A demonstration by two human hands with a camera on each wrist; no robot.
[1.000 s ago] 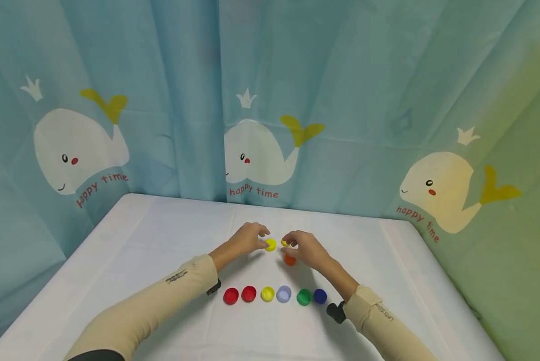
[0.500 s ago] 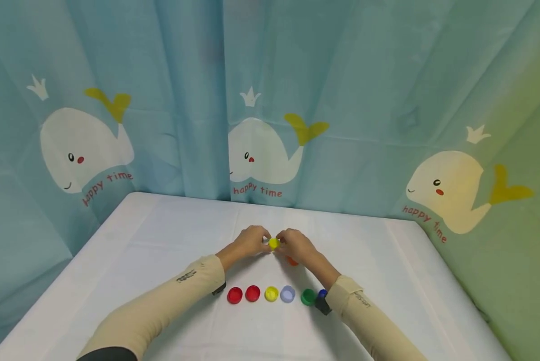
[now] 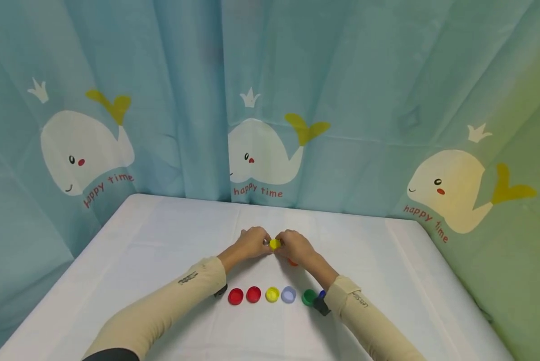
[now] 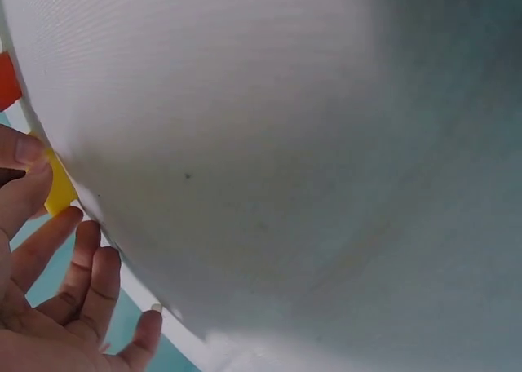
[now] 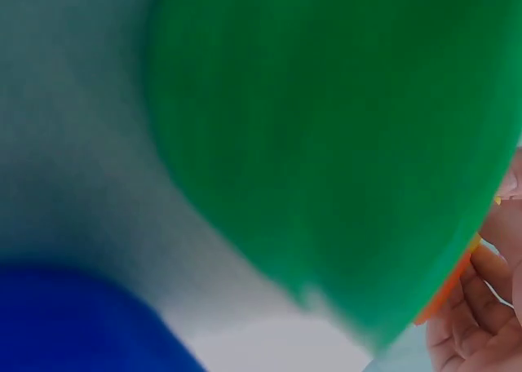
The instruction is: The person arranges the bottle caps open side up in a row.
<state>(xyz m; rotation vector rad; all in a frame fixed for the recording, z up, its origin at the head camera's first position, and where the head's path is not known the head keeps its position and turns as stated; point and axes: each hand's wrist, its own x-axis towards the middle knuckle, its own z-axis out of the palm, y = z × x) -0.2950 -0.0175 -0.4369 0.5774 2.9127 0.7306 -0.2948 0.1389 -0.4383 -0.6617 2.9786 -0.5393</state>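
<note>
At the middle of the table both hands meet at a yellow cap (image 3: 275,244). My left hand (image 3: 253,242) pinches its left side, and my right hand (image 3: 296,245) grips it from the right. The left wrist view shows the same yellow cap (image 4: 62,186) standing at the thumb and index fingertips, with the other fingers spread beside it. An orange cap (image 3: 293,262) lies just under the right hand, partly covered by it. In the right wrist view a large blurred green cap (image 5: 326,127) hides most of the right hand (image 5: 477,315).
Nearer the body runs a row of round caps: two red caps (image 3: 253,295), a yellow one, a pale lilac cap (image 3: 289,295), a green one and a blue cap (image 3: 322,294) half hidden by the right wrist camera. A whale-printed curtain (image 3: 270,100) hangs behind the white table (image 3: 170,220).
The hands have come together. Two separate yellow caps showed at them a second ago; now a single yellow cap shows between the fingers. Little differs over the last half second.
</note>
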